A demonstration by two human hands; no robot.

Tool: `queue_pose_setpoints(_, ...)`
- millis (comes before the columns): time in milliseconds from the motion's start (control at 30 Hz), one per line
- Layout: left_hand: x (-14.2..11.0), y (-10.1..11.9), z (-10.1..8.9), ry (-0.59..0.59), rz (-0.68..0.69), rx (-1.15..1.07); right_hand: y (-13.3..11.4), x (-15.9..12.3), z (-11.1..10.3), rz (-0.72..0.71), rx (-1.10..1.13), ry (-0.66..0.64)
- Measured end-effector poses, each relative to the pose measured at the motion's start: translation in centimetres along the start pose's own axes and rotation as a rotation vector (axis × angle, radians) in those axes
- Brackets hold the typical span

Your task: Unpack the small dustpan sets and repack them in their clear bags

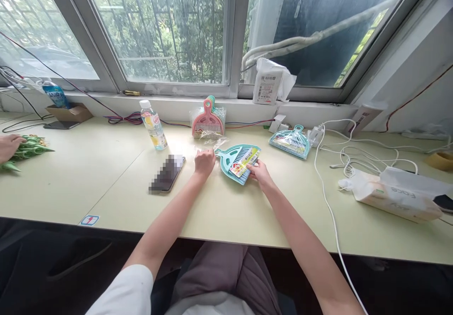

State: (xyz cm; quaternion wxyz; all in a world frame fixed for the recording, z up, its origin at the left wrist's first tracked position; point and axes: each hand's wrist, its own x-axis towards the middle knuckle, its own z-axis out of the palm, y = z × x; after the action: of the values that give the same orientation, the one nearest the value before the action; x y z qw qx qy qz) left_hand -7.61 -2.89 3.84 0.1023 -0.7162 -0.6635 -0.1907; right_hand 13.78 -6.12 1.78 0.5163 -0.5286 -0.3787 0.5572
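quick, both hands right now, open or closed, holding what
left hand: closed at the dustpan handle end, by clear plastic; whether it grips any can't be told
right hand: closed, holding the teal dustpan set

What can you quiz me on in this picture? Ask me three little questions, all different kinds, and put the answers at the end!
1. True or false: the phone lies to the left of the left hand.
2. Pick one: what colour is the front dustpan in the stack by the window?
a) black
b) pink
c) purple
3. Fill in the blank: the wide end of the teal dustpan between the hands is held by the ____ hand.

Key:
1. True
2. b
3. right
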Motion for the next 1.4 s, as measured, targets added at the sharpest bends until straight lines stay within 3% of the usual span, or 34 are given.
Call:
queue_pose_setpoints(100, -0.3, 0.3, 0.4, 0.046, 0.03, -0.073, 0.6, 0.4, -0.1, -0.041, 0.062, 0.078)
queue_pose_setpoints(300, -0.7, 0.7, 1.4, 0.183, 0.049, -0.284, 1.1, 0.8, -0.4, -0.039, 0.141, -0.015)
queue_pose_setpoints(433, -0.5, 0.2, 2.0, 0.107, -0.069, -0.41, 0.9, 0.5, -0.2, -0.016, 0.112, -0.013)
queue_pose_setpoints(600, -0.3, -0.2, 2.4, 0.082, -0.029, -0.488, 0.8, 0.4, -0.4, -0.074, 0.077, -0.027)
queue_pose_setpoints(867, -0.8, 0.8, 0.2, 0.047, 0.017, -0.491, 1.0, 0.4, 0.2, -0.19, -0.05, -0.131)
queue_pose_setpoints(1200, -2.1, 3.3, -0.2, 0.117, 0.343, -0.495, 0.7, -0.4, 0.7, -0.194, 0.051, -0.111)
queue_pose_setpoints(1300, -2.5, 3.4, -0.7, 0.232, 0.282, -0.513, 0.6, -0.3, 0.5, -0.222, 0.109, -0.095)
queue_pose_setpoints(1400, -2.9, 3.8, -1.6, 0.402, 0.018, -0.552, 0.3, -0.5, 0.5, -0.274, 0.191, -0.046)
